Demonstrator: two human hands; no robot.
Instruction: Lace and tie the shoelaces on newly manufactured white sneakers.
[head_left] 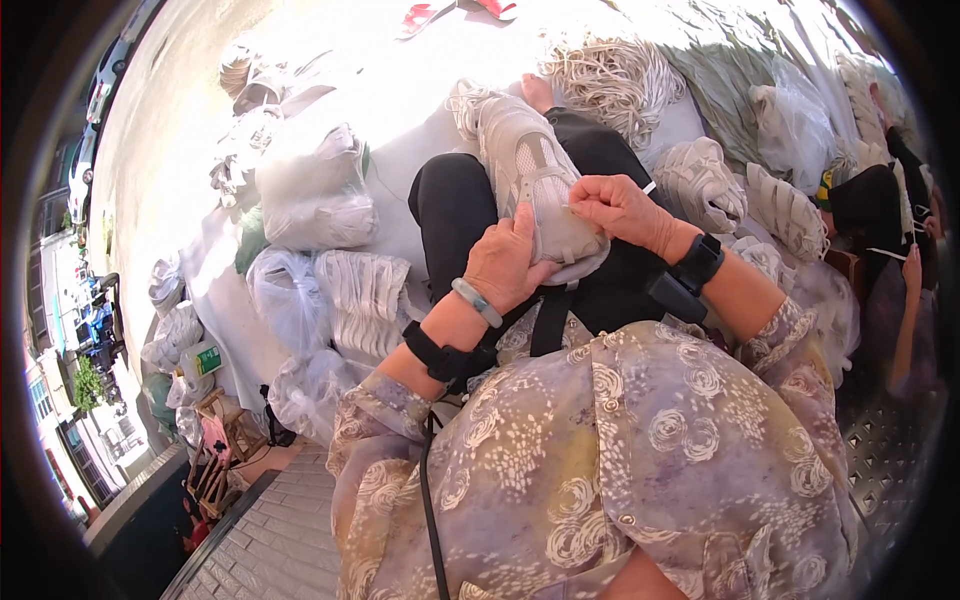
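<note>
A pale grey-white sneaker upper (530, 175) lies along my lap, over my black trousers (455, 205). My left hand (505, 262) grips its near end from the left, thumb up against the side. My right hand (622, 208) pinches the upper's right edge with closed fingers; whether a lace or thread is between them I cannot tell. Each wrist carries a black band, and the left also wears a pale green bangle (476, 302).
Clear bags of white shoe parts (315, 195) pile up at my left on a white sheet. A bundle of white laces (615, 80) lies beyond my knees. More pale uppers (745, 195) sit at my right. Another person (895, 250) sits at the far right.
</note>
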